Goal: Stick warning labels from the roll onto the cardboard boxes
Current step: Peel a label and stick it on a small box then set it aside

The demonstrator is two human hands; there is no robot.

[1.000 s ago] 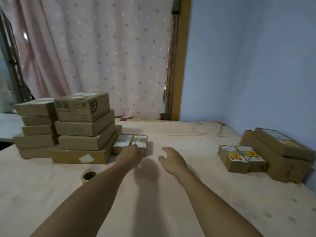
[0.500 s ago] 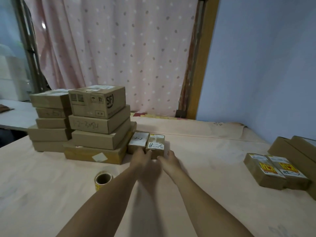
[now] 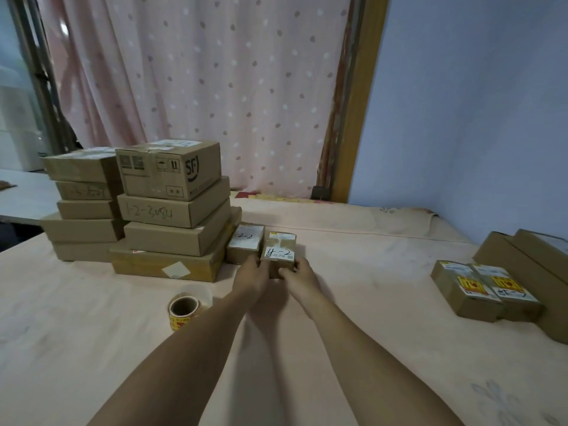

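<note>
Both hands grip the small box (image 3: 280, 245) marked 4-2 at its near end: left hand (image 3: 252, 271) curled round the left side, right hand (image 3: 297, 272) round the right. Box is just right of another small box (image 3: 246, 241), long axis pointing away. Label roll (image 3: 183, 309) lies near-left of the fingers, well apart — left hand nearer

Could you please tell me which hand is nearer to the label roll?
Left. The left hand holds the small box beyond the label roll; the right hand holds the box's farther side.
</note>
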